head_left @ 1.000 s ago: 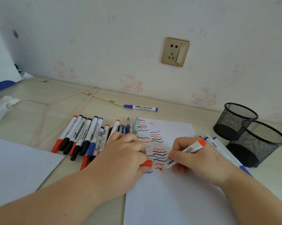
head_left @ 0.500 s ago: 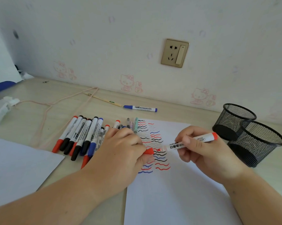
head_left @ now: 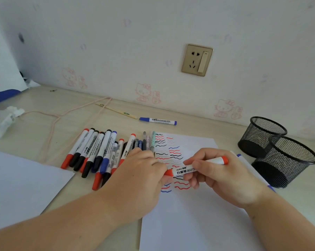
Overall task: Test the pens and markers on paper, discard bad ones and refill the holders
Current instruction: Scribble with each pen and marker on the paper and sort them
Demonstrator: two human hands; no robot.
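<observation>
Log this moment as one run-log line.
step: capping red marker | right hand: holds barrel | left hand: on red cap | over test paper | mesh holders: look empty

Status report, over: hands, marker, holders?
Right hand grips red whiteboard marker; left hand pinches its cap end. Both mesh holders look empty. Nothing obstructing.

My left hand (head_left: 140,171) comes in from the lower left, forearm bare, knuckles up and fingers curled tight, thumb and fingertips pinched together at its right edge. My right hand (head_left: 220,176) reaches in from the lower right, wrist bent, thumb on top and fingers wrapped underneath in a closed grip. The two hands almost meet; whether they touch, I cannot tell from here.
</observation>
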